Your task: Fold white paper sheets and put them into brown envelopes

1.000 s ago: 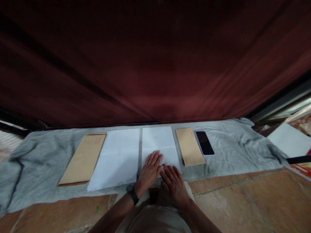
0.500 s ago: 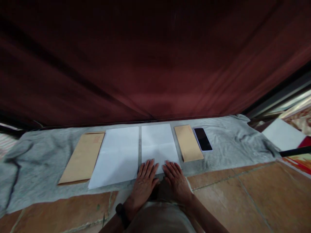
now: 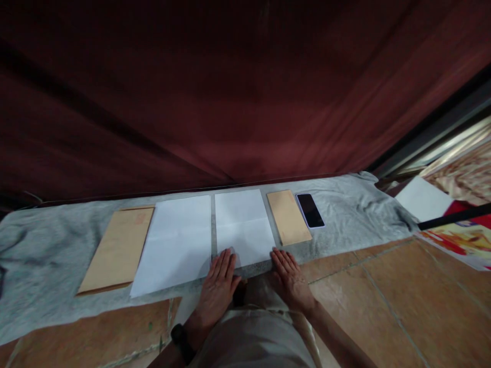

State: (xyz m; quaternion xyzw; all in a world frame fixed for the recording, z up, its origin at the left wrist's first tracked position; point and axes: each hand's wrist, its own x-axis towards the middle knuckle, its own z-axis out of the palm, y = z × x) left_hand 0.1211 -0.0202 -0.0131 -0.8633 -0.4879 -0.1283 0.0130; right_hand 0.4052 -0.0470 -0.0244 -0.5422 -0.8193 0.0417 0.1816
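Two white paper sheets lie side by side on a grey cloth (image 3: 46, 255). My left hand (image 3: 218, 286) rests flat, fingers apart, its fingertips on the near left corner of the right sheet (image 3: 243, 225). My right hand (image 3: 290, 278) lies flat at that sheet's near right corner, fingertips just touching the edge. The left sheet (image 3: 174, 243) lies untouched beside it. A large brown envelope (image 3: 115, 248) sits left of the sheets, a smaller brown envelope (image 3: 287, 222) right of them. Neither hand holds anything.
A black phone (image 3: 310, 210) lies beside the small envelope. A dark red curtain (image 3: 230, 92) hangs behind the cloth. Brown floor tiles (image 3: 383, 301) spread to the right, with white paper (image 3: 422, 199) and printed sheets (image 3: 460, 237) at the far right. My knees are below.
Both hands slid back from the middle of the right sheet to its near edge and spread apart to its corners. The view shifted slightly left.
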